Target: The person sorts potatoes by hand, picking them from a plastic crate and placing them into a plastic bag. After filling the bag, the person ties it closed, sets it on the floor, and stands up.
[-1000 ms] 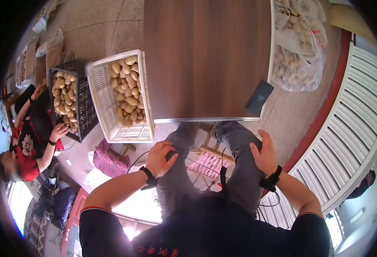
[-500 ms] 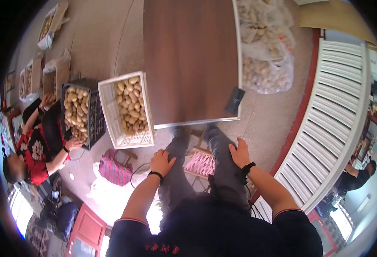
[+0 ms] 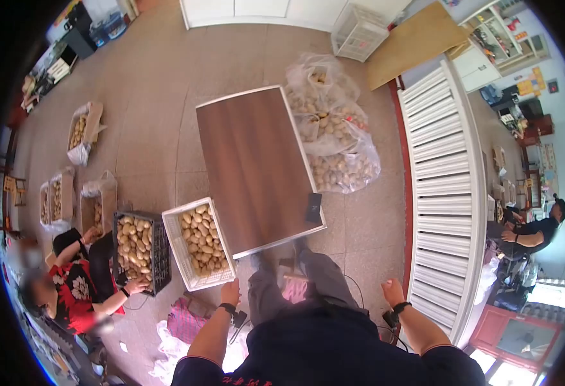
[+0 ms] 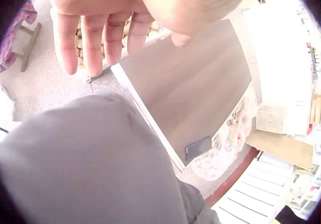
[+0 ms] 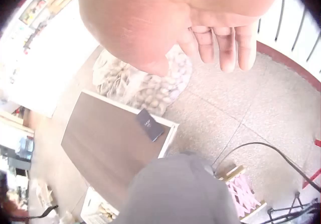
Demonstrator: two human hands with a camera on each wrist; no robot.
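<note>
In the head view my left hand (image 3: 230, 293) hangs beside my left thigh, just below the white crate (image 3: 169, 241) of potatoes (image 3: 199, 235). Its fingers (image 4: 93, 46) extend loosely in the left wrist view, with nothing in them. Out to the right of my legs hangs my right hand (image 3: 393, 293), apart from the table and the thigh. Relaxed fingers (image 5: 226, 48) show under its palm in the right wrist view, and they hold nothing. A brown-topped table (image 3: 250, 167) stands in front, with a dark phone (image 3: 313, 207) at its near right corner.
Clear plastic bags of potatoes (image 3: 343, 170) lie along the table's right side. A black crate (image 3: 160, 257) of potatoes stands left, beside another person (image 3: 80, 283). A white radiator (image 3: 440, 186) runs down the right. Behind my legs is a pink-webbed stool (image 3: 294, 287).
Both hands have come off my thighs and now hang out at my sides. The head view has risen and tilted up, showing the whole table and more floor.
</note>
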